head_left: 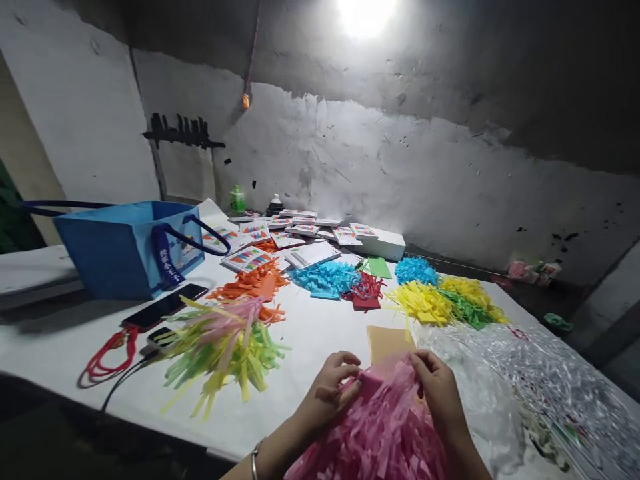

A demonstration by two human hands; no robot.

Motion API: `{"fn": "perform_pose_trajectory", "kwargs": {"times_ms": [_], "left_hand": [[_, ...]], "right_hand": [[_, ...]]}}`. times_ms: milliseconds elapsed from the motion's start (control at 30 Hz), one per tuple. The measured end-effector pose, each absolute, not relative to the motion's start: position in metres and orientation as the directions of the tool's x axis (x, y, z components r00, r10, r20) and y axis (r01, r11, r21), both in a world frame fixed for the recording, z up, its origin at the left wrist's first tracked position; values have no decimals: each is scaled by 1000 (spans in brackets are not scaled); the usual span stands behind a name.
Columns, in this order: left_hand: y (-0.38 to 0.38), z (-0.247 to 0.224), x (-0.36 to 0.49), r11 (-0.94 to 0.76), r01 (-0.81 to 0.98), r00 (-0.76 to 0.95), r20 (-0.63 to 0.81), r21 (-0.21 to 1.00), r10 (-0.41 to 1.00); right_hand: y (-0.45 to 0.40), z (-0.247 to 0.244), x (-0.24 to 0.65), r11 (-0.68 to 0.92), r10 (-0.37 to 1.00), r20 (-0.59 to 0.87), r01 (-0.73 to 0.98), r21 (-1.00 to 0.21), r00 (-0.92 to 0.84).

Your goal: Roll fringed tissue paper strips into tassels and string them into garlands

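A large bunch of pink tissue fringe [383,427] hangs between my hands at the table's front edge. My left hand [333,390] has its fingers curled on the upper left edge of the pink fringe. With thumb and fingers pinched, my right hand [435,383] holds the upper right edge. Just behind the fringe lies a tan sheet [387,341], partly covered by it. To the left, a bunch of yellow, green and pink strips [225,347] is spread on the white table [310,340].
Orange [255,280], blue [327,279], red [366,293] and yellow fringe bunches [423,303] lie farther back, before printed packets [300,230]. A blue bag [115,247], phone [165,307] and red cord [113,353] are left; silver tinsel [545,380] and clear plastic [480,380] are right.
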State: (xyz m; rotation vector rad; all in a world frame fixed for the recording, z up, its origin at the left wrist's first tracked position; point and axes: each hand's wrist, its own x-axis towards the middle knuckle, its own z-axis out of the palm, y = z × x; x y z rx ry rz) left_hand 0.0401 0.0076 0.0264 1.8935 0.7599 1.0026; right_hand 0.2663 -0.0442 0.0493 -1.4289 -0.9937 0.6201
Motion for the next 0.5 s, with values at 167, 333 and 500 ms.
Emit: {"fn": "perform_pose_trajectory", "kwargs": {"times_ms": [167,333,500], "left_hand": [[14,48,28,-346,75,519,260,935,815],[26,80,12,-257,-15,530,226,966,817],[57,123,-5,-309,-37,313,304,950,900]], "right_hand": [[-57,40,308,233,655,217,80,-969,724],[-95,33,355,325,380,216,89,-942,899],[-163,35,387,150,288,288,253,-956,913]]}}
